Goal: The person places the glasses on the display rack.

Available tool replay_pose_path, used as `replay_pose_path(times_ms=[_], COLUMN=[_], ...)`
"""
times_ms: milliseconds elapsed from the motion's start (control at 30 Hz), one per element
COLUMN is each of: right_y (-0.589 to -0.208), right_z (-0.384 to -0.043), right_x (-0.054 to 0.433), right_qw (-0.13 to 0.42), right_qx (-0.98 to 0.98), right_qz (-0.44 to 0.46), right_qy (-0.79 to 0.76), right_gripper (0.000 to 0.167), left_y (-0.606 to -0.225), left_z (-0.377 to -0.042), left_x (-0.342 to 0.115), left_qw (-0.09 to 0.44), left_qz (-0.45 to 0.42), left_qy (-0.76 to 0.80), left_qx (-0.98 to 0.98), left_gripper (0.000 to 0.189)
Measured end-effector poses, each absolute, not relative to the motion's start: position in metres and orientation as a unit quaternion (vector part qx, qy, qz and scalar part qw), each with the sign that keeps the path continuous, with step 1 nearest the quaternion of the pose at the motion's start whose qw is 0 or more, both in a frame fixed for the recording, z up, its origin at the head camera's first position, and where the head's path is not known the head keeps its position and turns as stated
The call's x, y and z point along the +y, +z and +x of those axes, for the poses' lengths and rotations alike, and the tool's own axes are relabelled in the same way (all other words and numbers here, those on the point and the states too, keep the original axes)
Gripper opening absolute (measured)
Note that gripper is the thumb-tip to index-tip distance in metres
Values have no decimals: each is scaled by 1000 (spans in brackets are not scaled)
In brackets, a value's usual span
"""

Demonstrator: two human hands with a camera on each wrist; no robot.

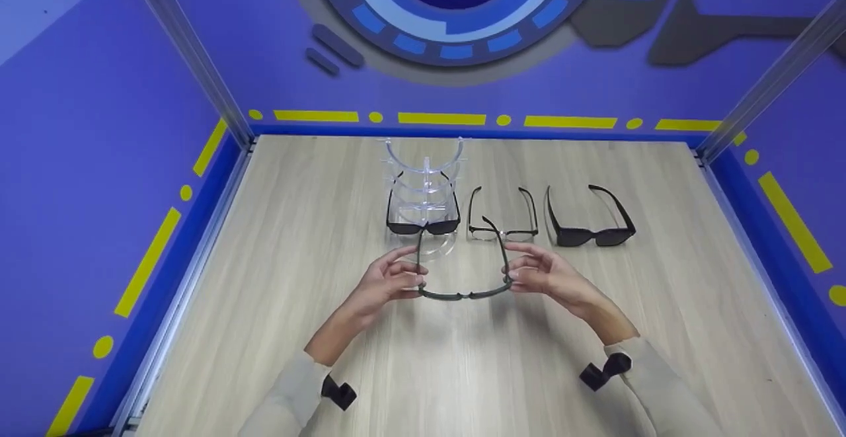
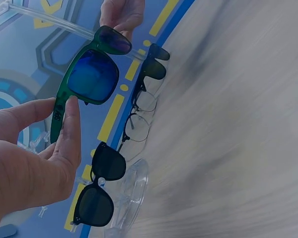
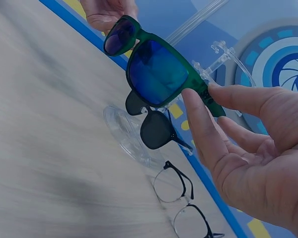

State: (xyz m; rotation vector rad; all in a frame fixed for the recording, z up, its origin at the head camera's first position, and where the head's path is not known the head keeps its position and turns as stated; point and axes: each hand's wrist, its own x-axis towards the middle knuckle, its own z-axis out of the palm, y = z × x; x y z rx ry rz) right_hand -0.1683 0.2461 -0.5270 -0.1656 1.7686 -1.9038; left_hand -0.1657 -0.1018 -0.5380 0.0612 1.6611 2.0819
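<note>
Both hands hold one pair of green-framed sunglasses (image 1: 464, 295) with blue mirrored lenses (image 2: 93, 77), raised above the table with the temples pointing away from me. My left hand (image 1: 386, 281) pinches the left temple near its hinge between thumb and fingers. On the other side my right hand (image 1: 545, 277) pinches the right temple the same way. Just beyond stands a clear plastic glasses stand (image 1: 426, 189) with several curved tiers. Black sunglasses (image 1: 423, 227) sit on a low tier of it, lenses toward me.
Right of the stand, clear-lens glasses (image 1: 503, 233) with dark upper rims lie unfolded on the wooden table (image 1: 297, 225). Farther right are larger black sunglasses (image 1: 595, 237), also unfolded. Blue-purple panels (image 1: 456, 100) wall the table at the back and sides.
</note>
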Motion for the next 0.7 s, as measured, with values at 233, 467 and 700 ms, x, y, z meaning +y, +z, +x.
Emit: replay_pose_path(times_ms=[233, 467, 700], right_y=[-526, -520, -516], right_z=[-179, -191, -200], right_x=[235, 225, 219], right_qw=[262, 260, 260], right_qx=[647, 642, 638], right_qz=[-61, -66, -59], right_qy=[-714, -718, -723], right_gripper=[63, 63, 63], left_y=[-534, -528, -524], left_z=[-172, -181, -190], left_x=[-111, -118, -123], left_qw=[219, 207, 198], left_qz=[22, 19, 20], left_qy=[752, 748, 749], left_qx=[621, 630, 632], left_gripper=[69, 68, 67])
